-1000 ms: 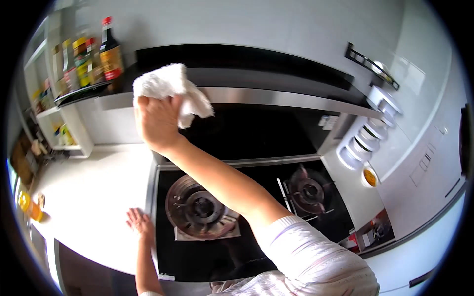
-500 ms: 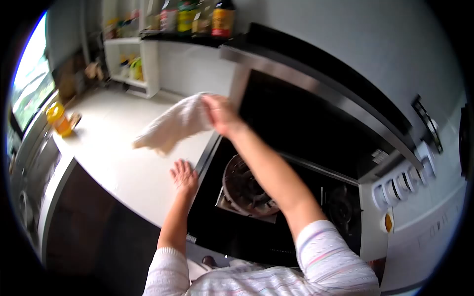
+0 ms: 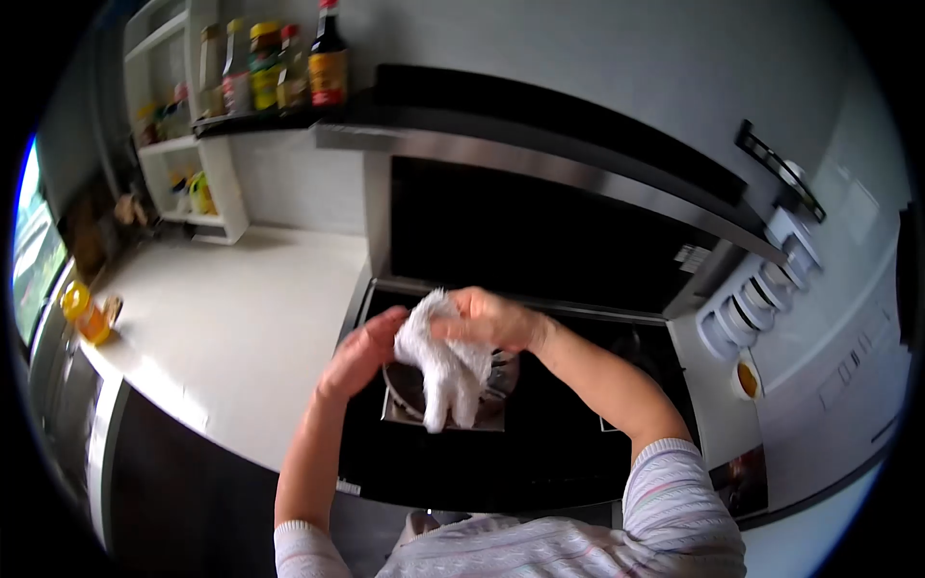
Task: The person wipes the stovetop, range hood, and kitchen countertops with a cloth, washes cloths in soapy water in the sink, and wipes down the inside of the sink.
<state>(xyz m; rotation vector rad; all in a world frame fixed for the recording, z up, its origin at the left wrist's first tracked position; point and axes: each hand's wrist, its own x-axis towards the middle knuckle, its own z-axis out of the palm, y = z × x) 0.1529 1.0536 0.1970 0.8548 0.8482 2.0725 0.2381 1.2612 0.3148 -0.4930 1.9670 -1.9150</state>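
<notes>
A white cloth hangs bunched in front of me, above the near burner of the black gas stove. My right hand is closed on its upper right part, and the lower folds dangle free. On the left, my left hand is raised beside the cloth, its stretched fingers reaching the cloth's upper left edge. That hand is somewhat blurred, and I cannot tell whether its fingertips press on the fabric. Behind the cloth, the round burner is partly hidden.
A pale counter extends left of the stove, with a yellow jar at its far edge. Several sauce bottles, including a dark bottle, stand on a black shelf. The range hood slopes over the stove. White containers line the right wall.
My right hand has brought the cloth from over the counter to above the burner. My left hand has lifted off the counter's edge to the cloth's side. The view has shifted right.
</notes>
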